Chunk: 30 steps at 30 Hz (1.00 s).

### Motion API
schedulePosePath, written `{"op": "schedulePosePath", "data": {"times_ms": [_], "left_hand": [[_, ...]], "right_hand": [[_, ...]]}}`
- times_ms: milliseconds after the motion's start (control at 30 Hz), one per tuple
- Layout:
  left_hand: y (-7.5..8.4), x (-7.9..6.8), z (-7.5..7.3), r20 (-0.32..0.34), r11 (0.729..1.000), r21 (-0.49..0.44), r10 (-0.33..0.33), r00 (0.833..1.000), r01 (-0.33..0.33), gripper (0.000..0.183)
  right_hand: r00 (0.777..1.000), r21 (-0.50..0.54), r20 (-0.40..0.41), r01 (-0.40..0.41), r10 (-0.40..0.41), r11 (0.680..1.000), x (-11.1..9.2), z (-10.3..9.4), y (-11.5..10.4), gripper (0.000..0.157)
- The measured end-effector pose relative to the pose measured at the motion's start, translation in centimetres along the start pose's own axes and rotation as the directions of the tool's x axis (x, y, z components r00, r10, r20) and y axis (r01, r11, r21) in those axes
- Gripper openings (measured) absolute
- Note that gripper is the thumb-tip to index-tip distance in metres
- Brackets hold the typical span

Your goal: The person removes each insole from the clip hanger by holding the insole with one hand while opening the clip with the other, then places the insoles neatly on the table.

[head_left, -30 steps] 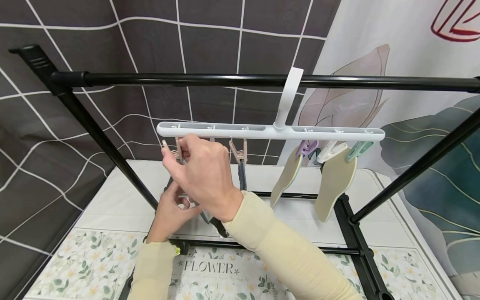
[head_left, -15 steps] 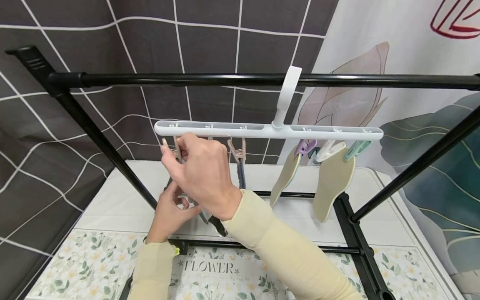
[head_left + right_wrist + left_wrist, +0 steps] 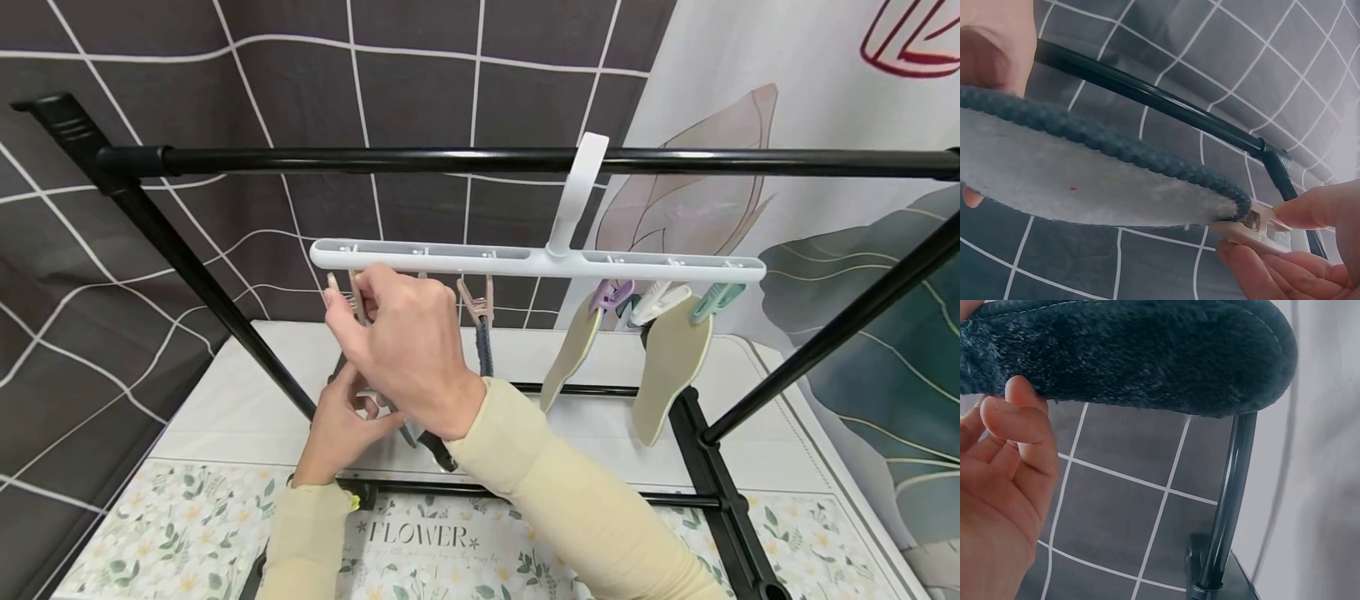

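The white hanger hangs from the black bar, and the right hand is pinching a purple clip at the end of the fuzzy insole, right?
Not quite: the clip in the right hand is pale beige, not purple, as the right wrist view shows. The rest is right.

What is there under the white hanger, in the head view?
Several clips, two pale insoles and a dark strip hang there. The right hand covers much of a furry insole.

The right hand [image 3: 416, 354] crowds the left end of the white hanger [image 3: 465, 262]; open air separates the inner pink clothespin [image 3: 480, 307] and purple-clipped insole [image 3: 572, 350].
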<state>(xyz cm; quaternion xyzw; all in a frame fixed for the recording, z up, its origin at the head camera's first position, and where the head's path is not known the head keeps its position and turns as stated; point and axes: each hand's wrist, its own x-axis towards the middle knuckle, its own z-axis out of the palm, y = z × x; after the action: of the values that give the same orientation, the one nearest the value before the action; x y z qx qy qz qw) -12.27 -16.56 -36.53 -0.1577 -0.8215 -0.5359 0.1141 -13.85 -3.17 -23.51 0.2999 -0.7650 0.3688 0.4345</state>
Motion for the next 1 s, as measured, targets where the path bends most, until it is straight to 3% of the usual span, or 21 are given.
{"op": "schedulePosePath", "data": {"times_ms": [300,567,733,867,1000], "left_hand": [[-0.1,0.2,0.0,0.016,1.000,-0.003,0.021,1.000,-0.021,0.058],[-0.5,0.2,0.0,-0.029,0.998,0.039,-0.047,0.998,0.048,0.059],[-1.9,0.5,0.0,-0.084,0.993,0.088,-0.077,0.993,0.084,0.065],[-3.5,0.6,0.1,-0.109,0.989,0.133,-0.056,0.993,0.071,0.068],[-4.0,0.6,0.1,-0.131,0.984,0.169,-0.037,0.991,0.059,0.069]], "right_hand": [[1.000,-0.010,0.001,-0.003,0.003,1.000,0.1,-0.3,0.1,0.018],[1.000,-0.015,-0.011,0.007,-0.007,1.000,0.0,-0.3,0.2,0.018],[1.000,-0.027,-0.017,0.013,-0.014,1.000,0.0,-0.3,0.2,0.017],[1.000,-0.024,-0.012,0.007,-0.008,1.000,-0.1,-0.3,0.2,0.015],[1.000,-0.027,-0.008,-0.002,0.002,1.000,-0.2,-0.3,0.2,0.016]]}}
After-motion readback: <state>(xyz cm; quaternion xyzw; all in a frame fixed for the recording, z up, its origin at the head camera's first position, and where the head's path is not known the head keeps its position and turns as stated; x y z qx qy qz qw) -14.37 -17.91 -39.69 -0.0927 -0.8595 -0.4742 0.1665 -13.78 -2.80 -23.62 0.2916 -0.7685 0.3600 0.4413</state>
